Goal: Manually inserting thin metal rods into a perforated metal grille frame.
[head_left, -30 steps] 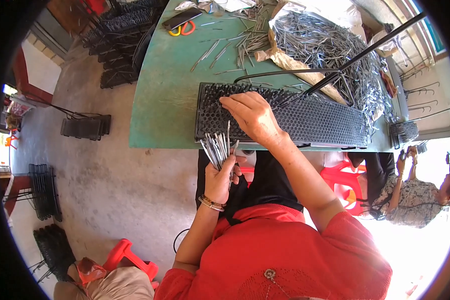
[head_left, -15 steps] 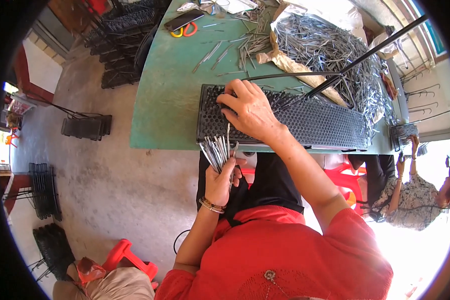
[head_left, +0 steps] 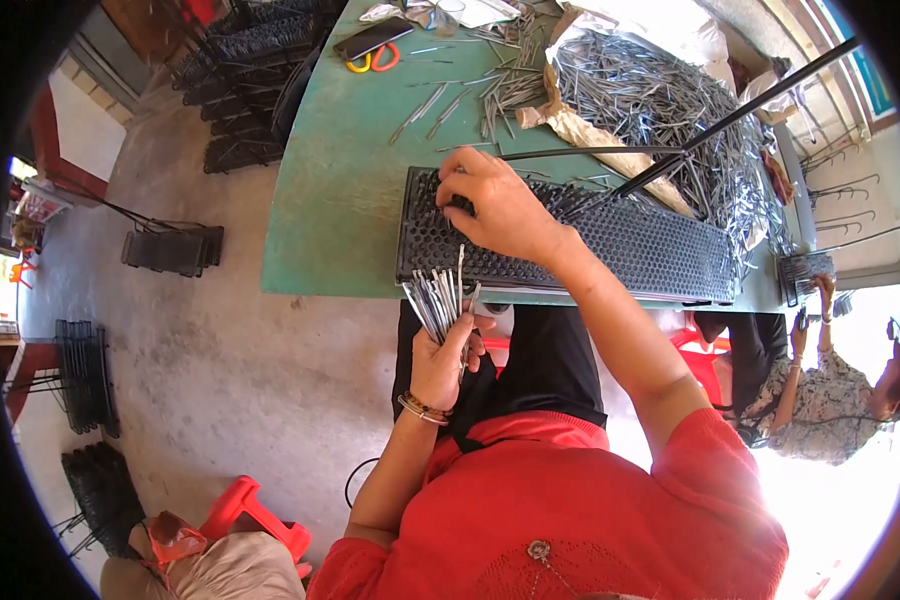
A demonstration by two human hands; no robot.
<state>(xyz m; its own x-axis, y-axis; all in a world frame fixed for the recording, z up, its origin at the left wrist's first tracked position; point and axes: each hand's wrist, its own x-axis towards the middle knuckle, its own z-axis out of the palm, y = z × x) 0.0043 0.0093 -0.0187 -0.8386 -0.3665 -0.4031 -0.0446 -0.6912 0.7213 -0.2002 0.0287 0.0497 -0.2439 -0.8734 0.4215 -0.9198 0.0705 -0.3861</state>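
Green table [head_left: 320, 220]: a black perforated tray [head_left: 660, 245] is set along its near edge.
Left hand [head_left: 438, 368]: closed around fanned silver rods [head_left: 432, 303], beside the tray's left end.
Right hand [head_left: 495, 205]: arched over that end; whether anything is pinched cannot be told.
Change: right hand is curled tighter than a second ago.

The green table [head_left: 335, 190] carries a black perforated tray [head_left: 655, 245] along its near edge. Beyond the tray lie scissors [head_left: 372, 62] with yellow and orange handles, loose metal rods [head_left: 515, 90], and crumpled brown paper [head_left: 585, 130] bearing heaped rods [head_left: 650, 95].
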